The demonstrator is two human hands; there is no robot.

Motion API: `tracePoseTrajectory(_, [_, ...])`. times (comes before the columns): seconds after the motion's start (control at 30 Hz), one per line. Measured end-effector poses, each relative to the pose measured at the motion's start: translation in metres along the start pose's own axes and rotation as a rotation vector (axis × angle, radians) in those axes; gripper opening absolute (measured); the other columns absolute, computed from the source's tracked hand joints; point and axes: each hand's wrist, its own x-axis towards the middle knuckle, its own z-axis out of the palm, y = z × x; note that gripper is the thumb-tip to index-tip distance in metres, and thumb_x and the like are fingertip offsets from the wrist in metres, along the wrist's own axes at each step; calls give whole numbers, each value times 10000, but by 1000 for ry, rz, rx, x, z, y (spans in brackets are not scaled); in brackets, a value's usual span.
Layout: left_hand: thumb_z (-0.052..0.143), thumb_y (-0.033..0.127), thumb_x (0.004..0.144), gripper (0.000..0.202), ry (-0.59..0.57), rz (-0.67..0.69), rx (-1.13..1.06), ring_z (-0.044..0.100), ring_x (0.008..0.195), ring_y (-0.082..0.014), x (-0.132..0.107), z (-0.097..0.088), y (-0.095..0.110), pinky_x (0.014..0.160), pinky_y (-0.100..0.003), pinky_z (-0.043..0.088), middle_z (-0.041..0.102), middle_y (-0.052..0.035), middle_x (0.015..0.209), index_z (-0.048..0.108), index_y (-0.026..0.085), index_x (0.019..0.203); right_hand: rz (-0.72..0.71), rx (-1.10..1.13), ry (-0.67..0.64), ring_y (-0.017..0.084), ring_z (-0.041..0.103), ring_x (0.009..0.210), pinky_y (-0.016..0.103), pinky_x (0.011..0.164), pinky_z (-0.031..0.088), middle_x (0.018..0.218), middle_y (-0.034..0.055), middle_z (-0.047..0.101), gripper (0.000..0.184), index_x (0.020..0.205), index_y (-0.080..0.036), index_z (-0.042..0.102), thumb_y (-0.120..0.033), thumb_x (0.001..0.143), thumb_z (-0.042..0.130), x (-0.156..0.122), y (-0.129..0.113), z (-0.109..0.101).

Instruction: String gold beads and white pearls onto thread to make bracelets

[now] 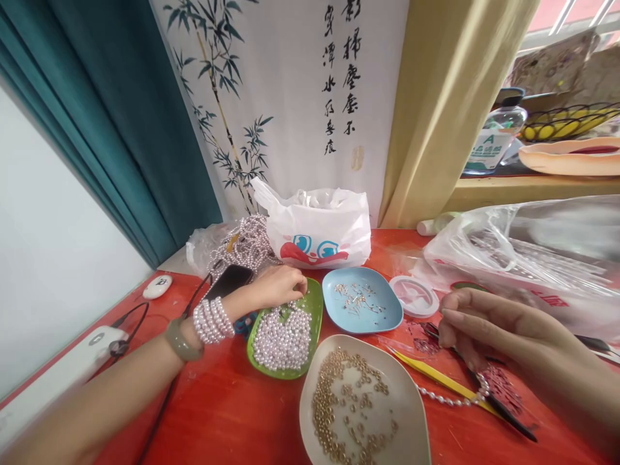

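- The blue plate [387,309] stands on the red table [227,420], and small metal pieces [357,298] lie scattered in it.
- Just to the left of the blue plate is the green plate [316,296], with a heap of loose pearl beads [283,339] in it.
- The left hand [285,286] is left of the blue plate, over the far part of the green plate. Its fingers are bent and drawn close together, tips directed down to the pearls; whether a bead is between them, I cannot tell.
- On this left wrist are a pearl bracelet [213,321] of several rows and a pale green bangle [181,339].
- The right hand [489,326] is raised to the right of the blue plate. Its fingers are curled, with the thumb close to the forefinger, so only a small opening is left; I cannot tell if they pinch a thread.
- Below this hand, to the right of the blue plate and nearer to the person, runs the pearl strand [450,402], curving upward at its right end. It passes beside the yellow tweezers [426,370].
- In front of the blue plate, on the near side, is the beige plate [413,423] with gold beads [323,413].
- Behind the blue plate, slightly left, sits a white bag [317,223] with a printed face.
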Motion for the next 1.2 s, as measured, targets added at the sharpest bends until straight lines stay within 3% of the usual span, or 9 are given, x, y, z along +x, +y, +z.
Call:
tracePoseTrajectory(0.27, [467,273,727,215,38,-40,-4,567,790,-178,6,-2,-4,670,-259,378,658,-52,879,626,181,838,-21,-65,-6,129,467,436,238,387,425,483,30,525,399,522,-214,556,-577,689,540,0,-10,2])
tracePoseTrajectory(0.53, [556,221,618,97,-47,-17,-61,543,714,-184,4,-2,-1,646,-280,351,652,-51,748,632,174,654,-43,-99,-28,105,468,438,218,434,434,534,18,554,364,604,-213,567,-546,739,513,1,1,-3])
tracePoseTrajectory(0.63, [546,243,639,130,-38,-59,-164,547,652,-162,6,-5,-3,605,-261,370,650,-54,715,630,154,684,-40,-108,-27,113,472,443,223,437,437,508,21,533,377,598,-213,579,-557,736,509,2,0,-3])
tracePoseTrajectory(0.8, [509,310,704,232,38,-96,-391,570,670,-143,8,-12,-3,625,-242,420,649,-76,757,606,112,776,-19,-84,-14,119,479,454,237,443,429,533,34,547,375,592,-214,580,-553,738,513,1,0,-3])
tracePoseTrajectory(1.07, [547,222,664,97,167,-110,-577,589,679,-147,10,-10,4,639,-262,435,655,-72,731,573,132,687,0,-53,-21,128,489,472,251,461,417,521,23,531,341,623,-218,573,-542,725,538,-2,0,-2])
tracePoseTrajectory(1.2, [635,234,613,129,239,-115,-610,574,674,-146,13,-6,6,664,-281,432,622,-47,689,576,133,669,-9,-60,-25,124,483,462,250,445,399,541,33,547,365,597,-210,574,-549,723,528,-2,-6,4])
